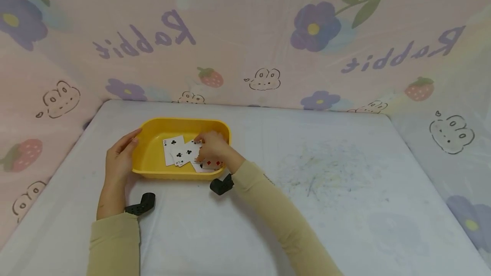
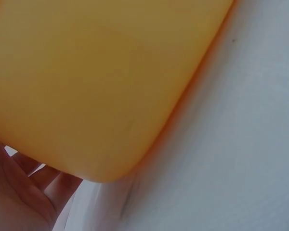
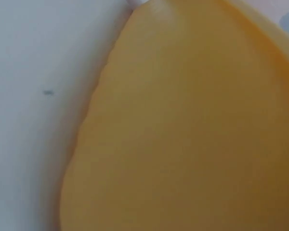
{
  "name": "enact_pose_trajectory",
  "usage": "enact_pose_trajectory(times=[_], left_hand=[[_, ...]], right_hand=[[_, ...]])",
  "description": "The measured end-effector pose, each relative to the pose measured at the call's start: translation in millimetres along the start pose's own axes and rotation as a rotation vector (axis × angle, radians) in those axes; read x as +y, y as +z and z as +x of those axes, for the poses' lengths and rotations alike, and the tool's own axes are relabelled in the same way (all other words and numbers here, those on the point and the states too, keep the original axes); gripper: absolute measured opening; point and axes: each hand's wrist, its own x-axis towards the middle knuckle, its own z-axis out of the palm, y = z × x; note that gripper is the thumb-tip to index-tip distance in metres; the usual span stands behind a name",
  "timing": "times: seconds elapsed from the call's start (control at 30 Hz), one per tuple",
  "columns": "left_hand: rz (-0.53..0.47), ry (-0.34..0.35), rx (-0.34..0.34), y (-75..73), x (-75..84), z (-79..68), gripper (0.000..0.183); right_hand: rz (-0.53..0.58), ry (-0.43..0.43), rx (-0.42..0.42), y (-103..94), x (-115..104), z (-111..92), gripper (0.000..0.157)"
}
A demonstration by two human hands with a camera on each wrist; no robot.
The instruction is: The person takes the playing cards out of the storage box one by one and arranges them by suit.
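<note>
A yellow plastic tray [image 1: 151,156] with rounded corners sits on the table. Inside it, several white playing cards [image 1: 178,156] lie overlapped and face up, with black clubs on some and red diamonds on one near the front right. My left hand [image 1: 119,156] holds the tray's left side, thumb at the rim and fingers along the outer wall; part of those fingers is hidden in the left wrist view. Reaching over the right end, my right hand [image 1: 212,146] pinches at a card with curled index finger and thumb, covering part of the pile.
The table [image 1: 326,233] has a white cover with a faint dark smudge [image 1: 322,178] right of the tray. Patterned fabric [image 1: 238,33] with flowers and rabbits stands behind and at both sides. Black devices [image 1: 147,201] stick out at both wrists.
</note>
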Motion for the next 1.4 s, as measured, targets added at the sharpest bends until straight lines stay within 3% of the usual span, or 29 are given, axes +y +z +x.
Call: enact_pose_trajectory(times=[0.2, 0.37, 0.53, 0.67, 0.9, 1.1, 1.4], left_hand=[[-0.022, 0.003, 0.007, 2.2, -0.6, -0.6, 0.038], [-0.027, 0.007, 0.007, 4.3, 0.5, -1.6, 0.038], [-0.017, 0.015, 0.013, 3.5, 0.7, -1.8, 0.037], [-0.008, 0.020, 0.016, 1.9, 0.6, -1.7, 0.037], [0.021, -0.005, -0.006, 1.4, 0.3, -2.5, 0.039], [0.033, 0.001, -0.009, 1.6, 0.4, -2.8, 0.039], [0.049, 0.028, 0.018, -0.9, -0.7, -1.9, 0.038]], right_hand=[[-0.053, 0.028, 0.010, 3.8, -0.6, -1.7, 0.049], [-0.002, 0.032, 0.023, 3.6, 0.5, -2.8, 0.034], [0.096, -0.005, -0.001, 1.4, 2.0, -3.3, 0.021], [0.220, -0.051, 0.028, -1.4, 2.8, -4.6, 0.015], [0.418, -0.099, 0.077, -5.7, 6.2, -8.7, 0.015], [0.463, -0.161, 0.178, -16.0, 10.3, -11.6, 0.020], [0.635, -0.240, 0.315, -37.9, 28.5, -14.3, 0.022]])
